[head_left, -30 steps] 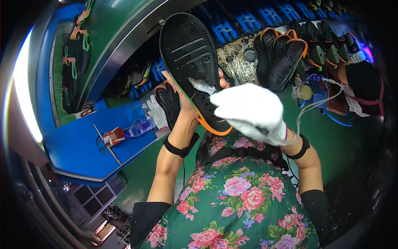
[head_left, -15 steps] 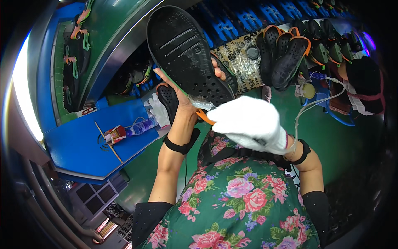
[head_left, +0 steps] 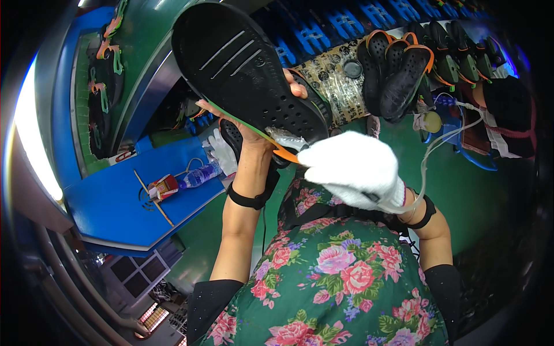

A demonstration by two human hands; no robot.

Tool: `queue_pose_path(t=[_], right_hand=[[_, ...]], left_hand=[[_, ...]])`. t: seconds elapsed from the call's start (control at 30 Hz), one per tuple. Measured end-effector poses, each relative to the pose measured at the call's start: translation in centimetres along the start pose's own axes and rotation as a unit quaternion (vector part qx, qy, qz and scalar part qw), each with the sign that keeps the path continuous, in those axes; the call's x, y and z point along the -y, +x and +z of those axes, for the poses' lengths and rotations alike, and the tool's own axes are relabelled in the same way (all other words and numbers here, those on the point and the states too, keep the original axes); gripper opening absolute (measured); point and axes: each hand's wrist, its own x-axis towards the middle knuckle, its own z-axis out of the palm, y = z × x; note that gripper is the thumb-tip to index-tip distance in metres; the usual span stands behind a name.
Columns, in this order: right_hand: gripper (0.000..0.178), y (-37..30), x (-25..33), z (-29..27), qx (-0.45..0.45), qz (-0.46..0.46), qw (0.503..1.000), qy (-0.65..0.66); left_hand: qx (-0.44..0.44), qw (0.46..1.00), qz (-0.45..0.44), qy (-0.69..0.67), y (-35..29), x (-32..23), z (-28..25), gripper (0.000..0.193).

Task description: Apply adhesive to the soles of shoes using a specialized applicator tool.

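Note:
My bare left hand (head_left: 257,130) is wrapped round a black clog (head_left: 231,63), its broad flat face with grooves and small holes turned up at me. Fingertips show on the clog's right side, the thumb along its left. A green edge and an orange strap (head_left: 284,153) run down the left side, and crumpled clear film (head_left: 287,138) lies at the lower end. In a white knitted glove, my right hand (head_left: 355,170) is closed at the orange strap's end, close by the film. The glove hides most of its grip. A pale hose runs to my right wrist.
Black clogs with orange straps (head_left: 398,75) stand beside a taped brown carton (head_left: 337,81) ahead. On the left, a blue table (head_left: 112,202) bears a plastic bottle (head_left: 200,175), a red box (head_left: 163,188) and white gloves (head_left: 221,151). The pale hose (head_left: 430,147) loops at right.
The clog has shifted up and left and looks larger, its top tilting further left. More orange strap shows beside my right glove, which has moved slightly right.

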Motion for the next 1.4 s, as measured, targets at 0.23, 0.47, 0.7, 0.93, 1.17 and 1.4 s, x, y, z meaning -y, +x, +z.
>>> queue_pose_path(t=[0.23,0.47,0.7,0.93,1.17,1.4], right_hand=[[0.022,-0.1,-0.6,-0.7,-0.031,0.068,0.997,0.035],[0.022,0.4,-0.2,-1.3,-0.028,0.082,0.996,0.029],[0.025,0.6,-0.3,-1.5,-0.004,0.086,0.994,0.071],[0.033,0.5,-0.9,-1.2,0.013,0.067,0.995,0.070],[0.035,0.7,-0.6,-1.1,0.006,0.040,0.998,0.037],[0.036,-0.5,-0.4,0.6,0.019,-0.002,1.000,-0.006]], left_hand=[[0.044,0.998,0.033,0.035,0.9,-0.3,1.2,0.117],[0.048,0.997,0.053,0.020,1.6,-0.5,1.1,0.073],[0.057,0.997,0.044,0.021,1.9,-0.5,0.9,0.089],[0.037,0.995,0.055,0.072,1.8,-1.3,0.2,0.098],[0.046,0.998,0.039,0.007,2.4,-1.1,0.7,0.137],[0.046,0.998,0.024,0.044,2.2,-1.4,0.8,0.100]])
